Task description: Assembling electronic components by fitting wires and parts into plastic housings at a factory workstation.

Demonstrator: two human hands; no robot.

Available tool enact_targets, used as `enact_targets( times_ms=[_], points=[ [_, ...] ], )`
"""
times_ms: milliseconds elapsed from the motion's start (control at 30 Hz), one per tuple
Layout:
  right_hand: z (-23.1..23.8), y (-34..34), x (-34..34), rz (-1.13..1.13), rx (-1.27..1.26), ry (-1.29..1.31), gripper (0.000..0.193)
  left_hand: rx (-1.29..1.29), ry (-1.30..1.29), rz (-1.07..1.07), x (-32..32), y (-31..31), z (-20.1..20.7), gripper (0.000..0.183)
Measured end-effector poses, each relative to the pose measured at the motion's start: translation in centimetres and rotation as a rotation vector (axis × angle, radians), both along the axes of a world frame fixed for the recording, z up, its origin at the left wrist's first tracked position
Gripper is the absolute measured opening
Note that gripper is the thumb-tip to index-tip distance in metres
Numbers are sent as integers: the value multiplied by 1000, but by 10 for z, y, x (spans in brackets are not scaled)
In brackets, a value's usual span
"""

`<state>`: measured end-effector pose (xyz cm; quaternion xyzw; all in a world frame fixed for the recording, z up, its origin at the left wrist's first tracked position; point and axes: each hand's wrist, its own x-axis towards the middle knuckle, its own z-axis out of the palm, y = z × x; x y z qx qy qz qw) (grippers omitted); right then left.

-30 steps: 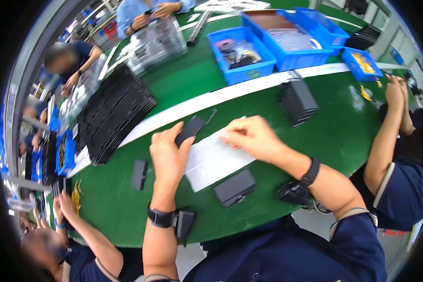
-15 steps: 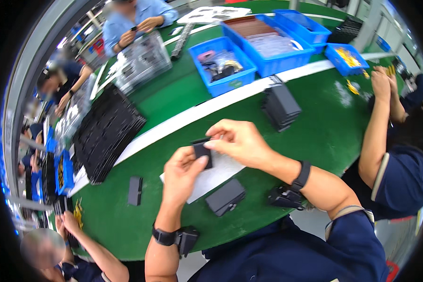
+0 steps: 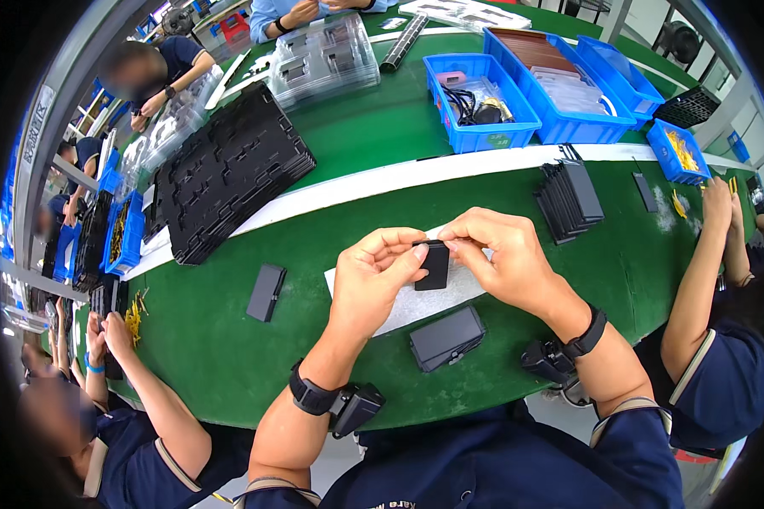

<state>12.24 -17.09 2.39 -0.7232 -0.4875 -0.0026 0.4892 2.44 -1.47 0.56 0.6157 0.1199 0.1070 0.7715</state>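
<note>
- Green matting covered the long workbench (image 3: 229, 373), crossed by a white stripe, with other people seated along both sides.
- Above the bench, over a white sheet (image 3: 407, 301), a small black rectangular part (image 3: 435, 265) was pinched between both hands; a second earlier the hands had been down on that sheet, so the part had been lifted clear of it and brought up for close handling.
- Left hand (image 3: 373, 280) was closed on the part's left edge with thumb and fingertips.
- Right hand (image 3: 497, 259) gripped the opposite edge, its fingers curled over the top.
- Just nearer the person than the white sheet lay a flat black case (image 3: 446, 337).
- Left of the sheet, apart from it, rested another black piece (image 3: 266, 292).
- Right of the sheet and beyond stood a row of black plates (image 3: 569, 199).
- Far beyond the sheet, past the white stripe, sat a stack of black trays (image 3: 229, 170) and blue bins (image 3: 484, 127).
- Right of the sheet, a co-worker's arm (image 3: 696, 280) reached onto the bench.
</note>
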Motion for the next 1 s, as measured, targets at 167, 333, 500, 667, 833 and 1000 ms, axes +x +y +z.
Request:
enact_targets(
  times_ms=[167,333,500,667,833,1000],
  points=[
    [-6,2,4,26,55,-187,13,-108,43,-22,0,5,-1,15],
    [-7,-1,10,47,95,-294,15,-225,-3,-56,-1,6,-1,17],
    [4,-4,3,-34,-13,298,11,-118,36,-10,-3,0,3,19],
    [10,-8,4,-22,-61,230,9,-78,14,-16,-4,-5,4,20],
    [9,-7,4,-27,-55,116,8,-30,3,-32,-5,-6,6,20],
    [9,-5,1,-37,-30,-110,6,-14,-17,-32,-5,-9,6,21]
  ],
)
